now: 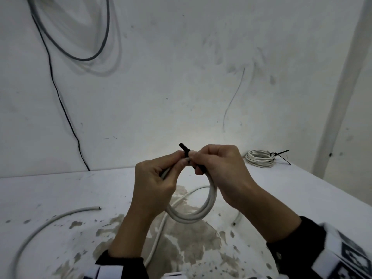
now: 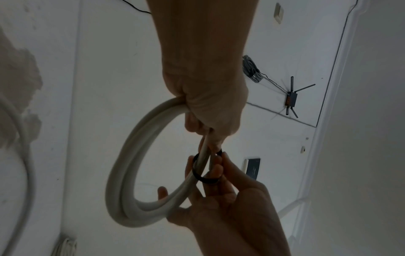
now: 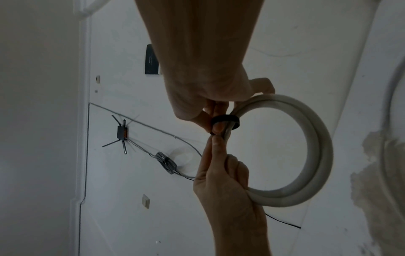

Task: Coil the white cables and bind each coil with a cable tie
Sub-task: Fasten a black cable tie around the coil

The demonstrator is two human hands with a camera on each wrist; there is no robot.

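Observation:
A white cable coil (image 1: 203, 212) hangs in the air above the table (image 1: 80, 188), held between both hands. My left hand (image 1: 180, 161) grips the coil's top left, fingers curled round the strands; from the left wrist the coil (image 2: 122, 181) curves down out of that fist (image 2: 208, 135). A black cable tie (image 1: 184, 148) loops round the strands at the top, one end sticking up. My right hand (image 1: 196, 158) pinches the tie. In the right wrist view the tie loop (image 3: 225, 119) sits loosely round the coil (image 3: 317, 155), under the right hand's fingertips (image 3: 215, 128).
A bound white coil (image 1: 260, 158) with a black tie lies at the table's back right, near the edge. One loose white cable (image 1: 50, 220) curves over the left of the table, another (image 1: 157, 238) trails below the held coil. A black wire (image 1: 60, 101) runs down the wall.

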